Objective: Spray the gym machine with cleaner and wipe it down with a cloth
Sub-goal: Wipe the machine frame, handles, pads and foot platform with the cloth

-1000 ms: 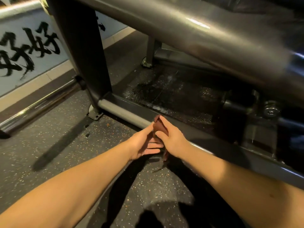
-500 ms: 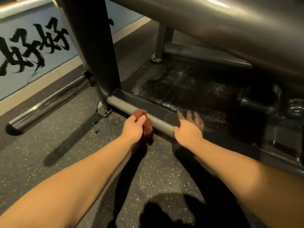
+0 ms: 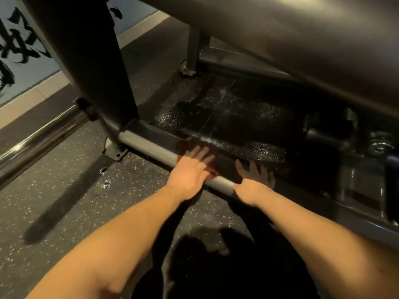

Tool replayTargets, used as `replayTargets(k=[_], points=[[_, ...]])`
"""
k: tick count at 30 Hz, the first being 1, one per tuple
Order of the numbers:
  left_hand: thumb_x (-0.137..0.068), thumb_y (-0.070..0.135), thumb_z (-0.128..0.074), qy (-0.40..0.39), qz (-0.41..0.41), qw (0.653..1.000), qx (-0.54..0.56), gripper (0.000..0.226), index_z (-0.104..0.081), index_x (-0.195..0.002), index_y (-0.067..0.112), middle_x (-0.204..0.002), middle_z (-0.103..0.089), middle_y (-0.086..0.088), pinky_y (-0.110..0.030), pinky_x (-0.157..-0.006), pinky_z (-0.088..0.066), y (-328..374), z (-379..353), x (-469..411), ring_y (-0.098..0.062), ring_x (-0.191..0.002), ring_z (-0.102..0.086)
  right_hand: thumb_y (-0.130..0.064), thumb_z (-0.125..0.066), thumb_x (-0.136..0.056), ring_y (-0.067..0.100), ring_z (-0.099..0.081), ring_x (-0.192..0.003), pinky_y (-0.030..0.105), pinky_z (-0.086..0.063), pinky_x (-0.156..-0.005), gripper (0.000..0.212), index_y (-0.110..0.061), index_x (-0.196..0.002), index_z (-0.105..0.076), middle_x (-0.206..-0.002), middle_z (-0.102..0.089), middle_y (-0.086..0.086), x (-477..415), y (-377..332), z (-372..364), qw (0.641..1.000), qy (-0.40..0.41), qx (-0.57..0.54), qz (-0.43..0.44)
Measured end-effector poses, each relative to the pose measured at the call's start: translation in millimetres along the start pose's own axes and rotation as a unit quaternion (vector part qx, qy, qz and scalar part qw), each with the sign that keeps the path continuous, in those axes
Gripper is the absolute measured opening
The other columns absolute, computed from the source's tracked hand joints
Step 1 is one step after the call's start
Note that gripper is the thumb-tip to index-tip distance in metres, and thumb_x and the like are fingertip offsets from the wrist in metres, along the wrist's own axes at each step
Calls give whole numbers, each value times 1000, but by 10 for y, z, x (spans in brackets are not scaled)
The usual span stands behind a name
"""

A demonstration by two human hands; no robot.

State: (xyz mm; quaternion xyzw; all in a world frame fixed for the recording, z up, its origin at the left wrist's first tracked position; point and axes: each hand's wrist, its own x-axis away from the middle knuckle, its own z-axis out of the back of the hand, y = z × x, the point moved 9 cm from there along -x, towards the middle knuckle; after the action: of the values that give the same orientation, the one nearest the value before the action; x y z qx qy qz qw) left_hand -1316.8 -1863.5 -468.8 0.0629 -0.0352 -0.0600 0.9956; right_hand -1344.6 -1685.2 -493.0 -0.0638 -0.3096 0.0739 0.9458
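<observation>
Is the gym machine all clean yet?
Not yet. Spraying looks done: the dark floor behind the grey base rail glistens wet. In hand: the left hand presses the reddish cloth flat on that rail; the right hand rests on it too. Probably left: the rest of the rail, the upright post and the big beam above.

Dark speckled rubber floor [image 3: 54, 201], wet patch [image 3: 226, 117] farther back. Pale wall [image 3: 51, 59], black brush lettering [image 3: 19, 42], beige skirting [image 3: 32, 98] below. Chrome rail [image 3: 36, 143] low near wall.
</observation>
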Motion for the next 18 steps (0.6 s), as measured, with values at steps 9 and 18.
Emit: replayTargets(k=[9,18], points=[[-106,55,-37,-60,92,989,100,53,-50,-151,30,-163,-38,6,-47,-128,1,-390,7,-504,-23,-155,-19,-74,-61,-86,39,3,-157,56,7,-125,101,-43,-162,-3,-172,-2,6,86,-61,-3,995,96,-2,-3],[-110,29,-45,-35,173,982,65,45,-53,-148,7,-155,-48,-14,-42,-121,-27,-1532,128,-661,-34,-146,-39,-62,-74,-83,37,2,-158,56,6,-126,105,-43,-162,-8,-172,-4,5,29,-58,21,996,76,-29,-35]])
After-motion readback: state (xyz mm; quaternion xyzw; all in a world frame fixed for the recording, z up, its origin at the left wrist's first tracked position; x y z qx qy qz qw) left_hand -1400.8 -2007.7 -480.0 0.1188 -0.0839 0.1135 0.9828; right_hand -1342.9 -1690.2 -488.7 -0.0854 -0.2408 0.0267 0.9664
